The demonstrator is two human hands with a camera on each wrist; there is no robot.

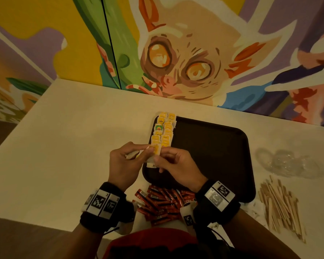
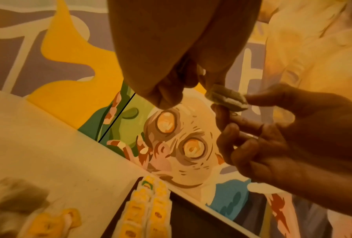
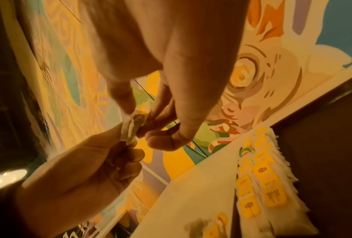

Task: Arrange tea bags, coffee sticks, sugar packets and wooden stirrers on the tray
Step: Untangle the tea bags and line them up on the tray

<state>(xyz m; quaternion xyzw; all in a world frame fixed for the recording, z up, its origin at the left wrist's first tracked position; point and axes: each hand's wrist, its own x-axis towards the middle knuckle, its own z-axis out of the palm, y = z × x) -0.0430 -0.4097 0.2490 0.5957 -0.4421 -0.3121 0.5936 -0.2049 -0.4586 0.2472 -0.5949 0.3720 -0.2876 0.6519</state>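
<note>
Two columns of yellow-tagged tea bags lie along the left edge of the dark tray. Both hands hover over the tray's near-left corner. My left hand and right hand pinch a small bunch of tea bags between them. In the left wrist view the held tea bags sit between my left fingertips and the right hand. The right wrist view shows the same bunch above the laid rows. Red coffee sticks lie heaped at the table's near edge.
Wooden stirrers lie piled right of the tray, with crumpled clear plastic behind them. A few loose tea bags rest on the table left of the tray. A painted wall stands behind the white table.
</note>
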